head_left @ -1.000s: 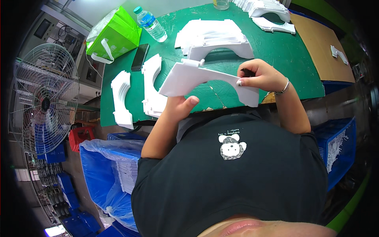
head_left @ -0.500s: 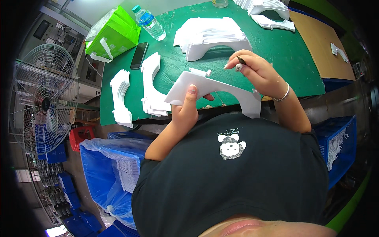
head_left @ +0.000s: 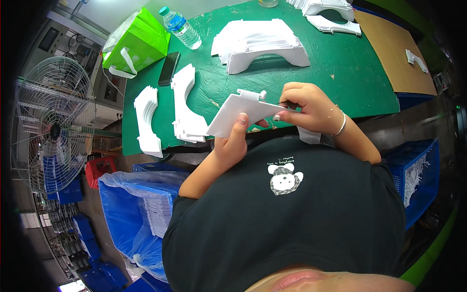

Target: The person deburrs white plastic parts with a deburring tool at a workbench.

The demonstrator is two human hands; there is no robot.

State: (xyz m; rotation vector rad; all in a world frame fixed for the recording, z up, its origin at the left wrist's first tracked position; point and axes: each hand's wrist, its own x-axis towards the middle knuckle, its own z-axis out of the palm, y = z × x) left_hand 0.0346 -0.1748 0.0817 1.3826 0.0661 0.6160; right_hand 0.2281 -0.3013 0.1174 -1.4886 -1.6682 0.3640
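My left hand (head_left: 232, 140) grips one end of a white arched plastic part (head_left: 232, 113), thumb on its face, fingers behind. The part is held tilted above the table's front edge, with small tabs along its upper edge. My right hand (head_left: 314, 108) is closed at the middle of the part's arch and covers much of that stretch. Between its thumb and fingers is a small dark pointed tool (head_left: 290, 104), mostly hidden, against the part's edge. The part's far end shows below my right wrist.
On the green table (head_left: 340, 92) lie a large stack of white parts (head_left: 260, 41), two smaller stacks (head_left: 148, 119) at left, a phone (head_left: 168, 68), a water bottle (head_left: 181, 28) and a green bag (head_left: 138, 44). Blue bins (head_left: 116, 204) flank me; a fan (head_left: 53, 124) stands left.
My right hand has come down and left from above the part onto its arched edge, bringing the dark tool against it. My left hand keeps its grip, and the part has shifted slightly.
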